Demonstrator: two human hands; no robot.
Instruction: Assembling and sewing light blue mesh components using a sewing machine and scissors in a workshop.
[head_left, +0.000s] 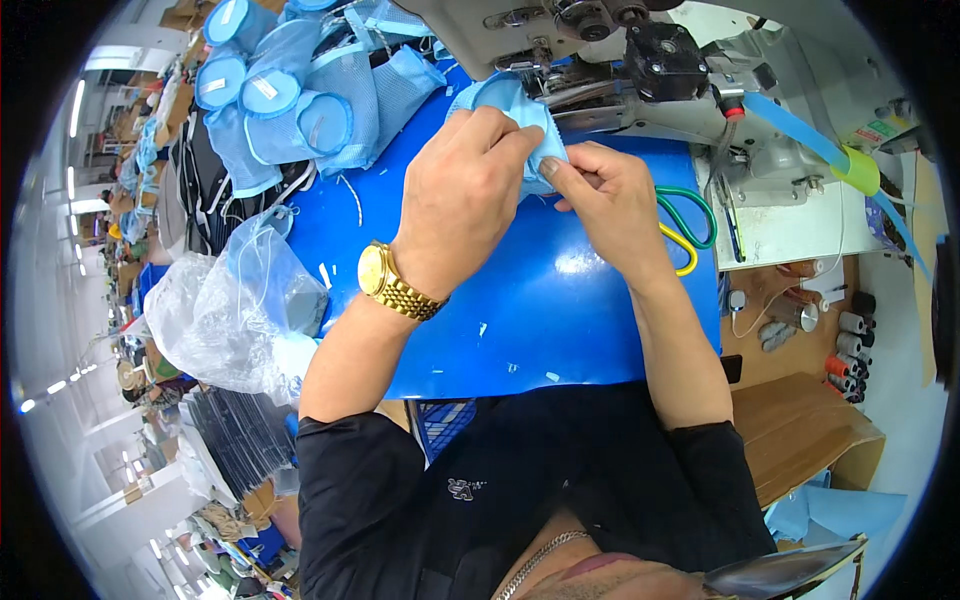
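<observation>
A light-blue fabric piece (505, 97) with a rounded end is held up at the head of a sewing machine (600, 100). My left hand (458, 190), with a gold watch at its wrist, has its fingers curled closed on the piece's near side. From the right, my right hand (612, 200) pinches the edge of the same piece between thumb and fingers. The fabric hides the stitching spot and some of my left fingertips. Just right of my right hand lie scissors (690, 232) with green and yellow handles, partly covered by that hand.
Light-blue mesh bags (300, 110) with round ends are heaped at the far left of the blue tabletop (480, 335). Clear plastic bags (235, 310) sit at its left edge. Thread spools (850, 350) and a cardboard box (800, 430) are at the right.
</observation>
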